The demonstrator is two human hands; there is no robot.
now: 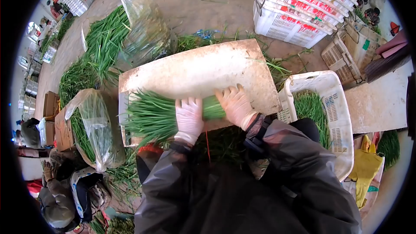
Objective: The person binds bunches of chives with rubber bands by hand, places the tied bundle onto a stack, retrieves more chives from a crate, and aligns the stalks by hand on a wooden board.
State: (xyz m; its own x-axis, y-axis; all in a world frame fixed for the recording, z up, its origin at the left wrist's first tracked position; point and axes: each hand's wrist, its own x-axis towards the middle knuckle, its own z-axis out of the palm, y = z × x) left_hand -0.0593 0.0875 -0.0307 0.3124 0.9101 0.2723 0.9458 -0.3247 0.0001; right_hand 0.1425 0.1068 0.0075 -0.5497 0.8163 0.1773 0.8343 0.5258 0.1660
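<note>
A thick bundle of long green stalks (151, 113) lies across a worn, pale board (199, 67), its leafy tips fanned out to the left and its paler ends to the right. My left hand (189, 118), in a whitish glove, is wrapped over the middle of the bundle. At the right end, my right hand (236, 106), also gloved, presses around the pale stalk ends with its fingers bent. A thin red string (207, 145) hangs down from the board's near edge between my hands.
A white basket (342, 121) of greens stands at the right. Stacked white crates (290, 26) rise at the back right. Plastic bags (147, 30) with greens stand left of the board. A co-worker (58, 203) sits at the lower left.
</note>
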